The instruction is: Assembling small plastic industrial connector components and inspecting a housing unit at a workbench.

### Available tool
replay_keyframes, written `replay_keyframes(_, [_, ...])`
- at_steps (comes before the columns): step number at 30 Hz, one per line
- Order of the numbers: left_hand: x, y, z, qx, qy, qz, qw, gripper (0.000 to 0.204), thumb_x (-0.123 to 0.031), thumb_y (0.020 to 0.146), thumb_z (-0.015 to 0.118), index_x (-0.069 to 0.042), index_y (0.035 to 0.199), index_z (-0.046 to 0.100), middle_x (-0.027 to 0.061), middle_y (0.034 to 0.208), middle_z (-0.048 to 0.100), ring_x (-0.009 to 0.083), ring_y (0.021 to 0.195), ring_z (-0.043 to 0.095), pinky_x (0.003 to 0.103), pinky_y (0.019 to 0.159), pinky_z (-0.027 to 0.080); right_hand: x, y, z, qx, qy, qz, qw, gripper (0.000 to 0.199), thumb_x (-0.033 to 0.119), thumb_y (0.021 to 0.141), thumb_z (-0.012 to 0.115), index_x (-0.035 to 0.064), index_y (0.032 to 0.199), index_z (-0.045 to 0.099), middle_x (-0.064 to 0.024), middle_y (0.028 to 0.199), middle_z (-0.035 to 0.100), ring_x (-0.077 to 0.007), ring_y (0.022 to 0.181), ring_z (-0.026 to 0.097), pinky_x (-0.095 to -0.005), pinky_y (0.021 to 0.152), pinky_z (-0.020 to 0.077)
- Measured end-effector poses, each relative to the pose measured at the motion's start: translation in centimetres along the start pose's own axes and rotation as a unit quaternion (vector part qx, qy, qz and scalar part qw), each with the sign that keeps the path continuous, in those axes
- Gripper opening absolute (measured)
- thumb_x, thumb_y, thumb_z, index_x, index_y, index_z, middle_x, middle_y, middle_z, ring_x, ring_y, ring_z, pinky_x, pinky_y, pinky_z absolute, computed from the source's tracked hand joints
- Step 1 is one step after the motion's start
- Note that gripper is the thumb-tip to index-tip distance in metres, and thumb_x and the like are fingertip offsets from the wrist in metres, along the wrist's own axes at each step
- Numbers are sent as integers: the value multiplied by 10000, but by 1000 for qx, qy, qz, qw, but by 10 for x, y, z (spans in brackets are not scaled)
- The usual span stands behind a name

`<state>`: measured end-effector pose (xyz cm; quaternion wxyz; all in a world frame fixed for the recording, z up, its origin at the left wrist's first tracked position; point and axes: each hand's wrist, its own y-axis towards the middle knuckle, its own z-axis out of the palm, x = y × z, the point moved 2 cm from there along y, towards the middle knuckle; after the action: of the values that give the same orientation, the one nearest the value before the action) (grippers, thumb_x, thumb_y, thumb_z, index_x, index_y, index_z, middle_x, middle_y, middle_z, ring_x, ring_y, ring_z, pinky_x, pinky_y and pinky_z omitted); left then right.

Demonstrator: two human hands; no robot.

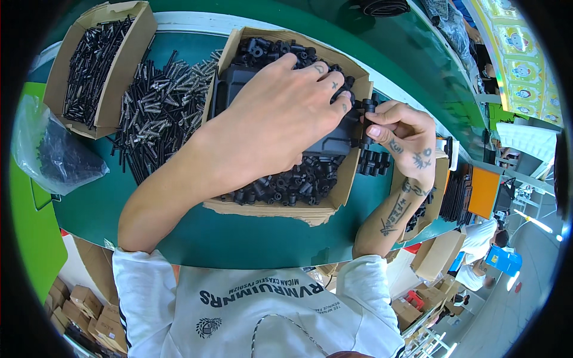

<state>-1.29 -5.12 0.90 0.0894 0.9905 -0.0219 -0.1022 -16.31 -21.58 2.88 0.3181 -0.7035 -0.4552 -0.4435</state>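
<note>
Nearest the body, the teal worktop (239,238) is seen, and on it an open cardboard tray (334,197) heaped with small black plastic bushings (292,185). A large black moulded housing (325,140) is being held over that tray: the left hand (280,113) is spread flat across its top, fingers curled round the far edge, pressing it down. The right hand (400,137) is closed in a pinch, thumb and fingertips clamped on a small black fitting (367,116) at the housing's right end.

The housing is judged rigid and fairly light, hard plastic with a matt skin, not slippery and not fragile; it is best gripped by its broad body and edges, as is done here. The small fitting is judged light and easily dropped, so a fingertip pinch suits it.

Just right of the tray a short row of black cylinders (373,161) is lying on the worktop. Further left, a loose pile of dark springs and pins (161,107) is spread out, and beyond it a second cardboard tray (98,65) of thin black rods is set. At the far left a clear plastic bag (48,149) of dark parts is resting. Far right, an orange panel (483,191) and a yellow patterned sheet (516,59) are made out
</note>
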Motion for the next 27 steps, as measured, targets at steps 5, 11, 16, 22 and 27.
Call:
replay_keyframes(5, [1, 1, 1, -6, -2, 5, 1000, 855, -251, 605, 892, -59, 1359, 538, 143, 1329, 553, 281, 1241, 526, 404, 1025, 406, -7, 1, -2, 2, -27, 2, 1000, 161, -36, 770, 788, -72, 901, 700, -107, 849, 673, -139, 768, 648, -257, 714, 560])
replay_keyframes(11, [1, 1, 2, -14, -3, 3, 1000, 843, -261, 605, 888, -58, 1349, 548, 142, 1323, 562, 281, 1227, 538, 404, 1022, 414, -28, 5, -9, 34, 58, -9, 998, 176, -21, 782, 789, -72, 928, 706, -96, 831, 655, -112, 692, 618, -230, 600, 505])
replay_keyframes(16, [0, 0, 1, -8, -3, -1, 1000, 833, -276, 613, 883, -63, 1347, 551, 144, 1343, 556, 278, 1240, 533, 407, 1036, 408, -33, 6, -7, 38, 105, -59, 992, 175, -40, 786, 777, -64, 944, 706, -97, 821, 636, -105, 612, 582, -220, 517, 456])
replay_keyframes(22, [1, 2, 0, 18, -6, -6, 1000, 836, -269, 609, 884, -65, 1347, 548, 145, 1344, 558, 285, 1240, 537, 415, 1044, 408, -33, 5, -3, 37, 131, -42, 990, 171, -51, 784, 776, -66, 928, 683, -88, 861, 605, -112, 717, 552, -230, 618, 453])
replay_keyframes(27, [1, 3, -2, 27, -12, -6, 1000, 848, -269, 596, 888, -74, 1348, 548, 141, 1351, 555, 293, 1250, 533, 425, 1054, 407, -34, 5, -3, 42, 123, -54, 990, 162, -56, 786, 772, -65, 912, 671, -79, 871, 593, -111, 754, 537, -232, 653, 449])
